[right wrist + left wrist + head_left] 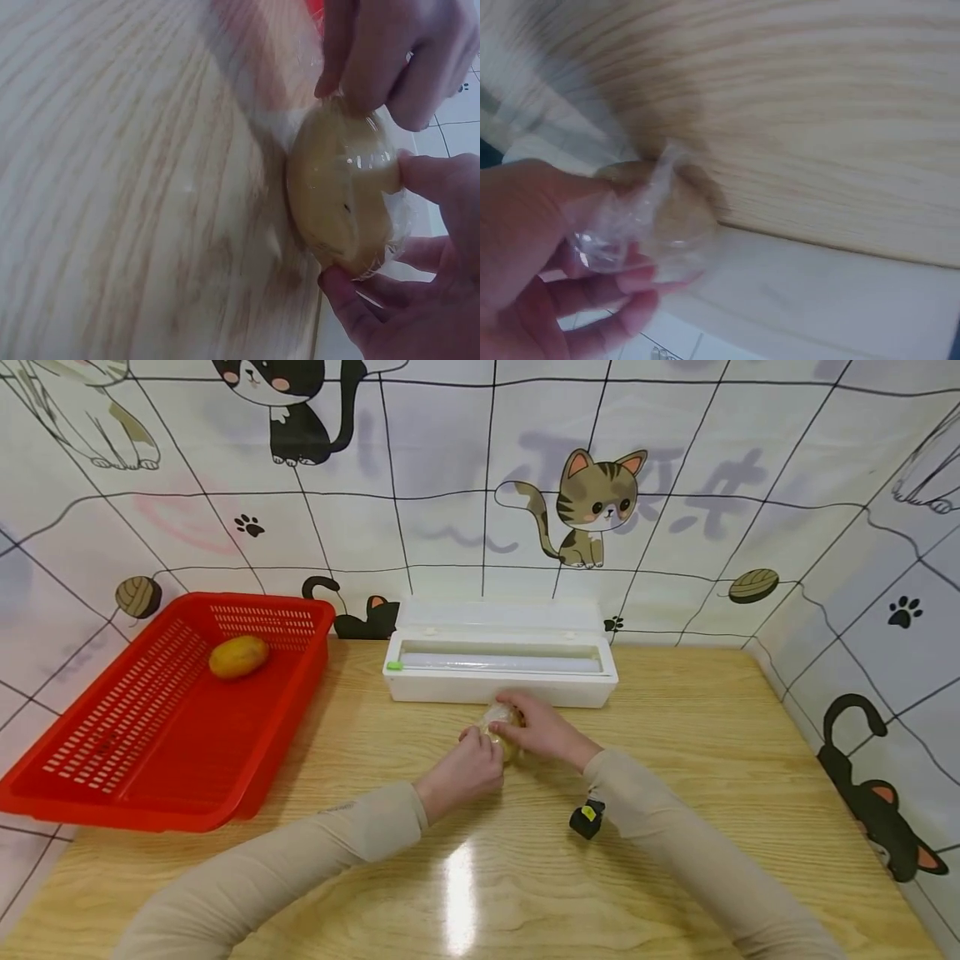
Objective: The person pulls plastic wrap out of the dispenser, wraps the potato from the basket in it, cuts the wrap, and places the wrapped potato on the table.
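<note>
Evidently wrapping was in hand: yellow fruit (326, 176) was held low at the table (690, 718), just before the white box (442, 689). Right hand (546, 728) gripped it; left hand (468, 767) pinched clear film (604, 251) at one end. Next move probably called for smoothing that down.

Table (690, 710), ctr.: L. hand (463, 770) and R. hand (551, 732) hold a wrapped fruit (507, 748), L. hand at its near L. side, R. hand at its R. Just behind: white box (450, 689), lid up, w/ roll (510, 663) inside and green tab (394, 666) at L. end. Far L.: red basket (202, 727) w/ 1 mango (238, 657) twd. its far end. By R. sleeve (622, 793), blk. device (587, 822), yellow-marked. Bkgd.: wall (442, 452) w/ cat drawings.
</note>
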`<state>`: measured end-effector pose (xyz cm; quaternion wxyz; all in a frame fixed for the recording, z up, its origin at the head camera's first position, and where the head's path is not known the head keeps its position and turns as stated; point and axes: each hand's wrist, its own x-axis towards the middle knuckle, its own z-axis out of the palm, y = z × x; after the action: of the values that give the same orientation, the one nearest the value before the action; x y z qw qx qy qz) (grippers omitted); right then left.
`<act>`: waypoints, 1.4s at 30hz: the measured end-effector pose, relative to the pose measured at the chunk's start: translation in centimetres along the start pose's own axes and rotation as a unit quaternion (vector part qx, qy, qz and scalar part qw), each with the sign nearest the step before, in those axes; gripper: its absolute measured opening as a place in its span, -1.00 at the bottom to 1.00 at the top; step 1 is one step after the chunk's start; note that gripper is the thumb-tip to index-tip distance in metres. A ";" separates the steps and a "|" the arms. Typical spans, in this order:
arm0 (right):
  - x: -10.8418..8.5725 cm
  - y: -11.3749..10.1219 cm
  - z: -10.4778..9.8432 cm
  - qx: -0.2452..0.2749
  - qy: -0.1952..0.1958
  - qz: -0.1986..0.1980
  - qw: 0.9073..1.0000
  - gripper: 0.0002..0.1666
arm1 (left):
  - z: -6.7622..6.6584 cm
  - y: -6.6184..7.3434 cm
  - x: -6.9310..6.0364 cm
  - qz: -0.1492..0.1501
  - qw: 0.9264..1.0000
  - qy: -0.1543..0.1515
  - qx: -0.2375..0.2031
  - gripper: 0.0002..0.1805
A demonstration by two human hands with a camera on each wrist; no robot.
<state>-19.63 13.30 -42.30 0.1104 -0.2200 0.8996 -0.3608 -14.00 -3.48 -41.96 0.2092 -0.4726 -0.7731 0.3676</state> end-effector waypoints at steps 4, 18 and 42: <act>0.1 -0.1 0.1 0.002 0.003 -0.008 1.000 -0.34 | -0.6 -0.1 0.6 -0.006 1.000 0.002 -0.007 -0.79; -0.1 0.4 0.3 0.015 0.016 0.041 0.999 -0.28 | 0.9 -1.0 -0.5 -0.009 0.997 0.068 -0.025 -0.86; -0.1 1.2 0.0 0.068 0.009 -0.028 0.997 -0.46 | 2.9 -5.4 0.6 0.011 0.933 0.111 -0.342 -0.59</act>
<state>-19.94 14.11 -43.10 0.1070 -0.2338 0.8675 -0.4258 -19.36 -5.56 -39.65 0.1151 -0.5621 -0.8185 0.0287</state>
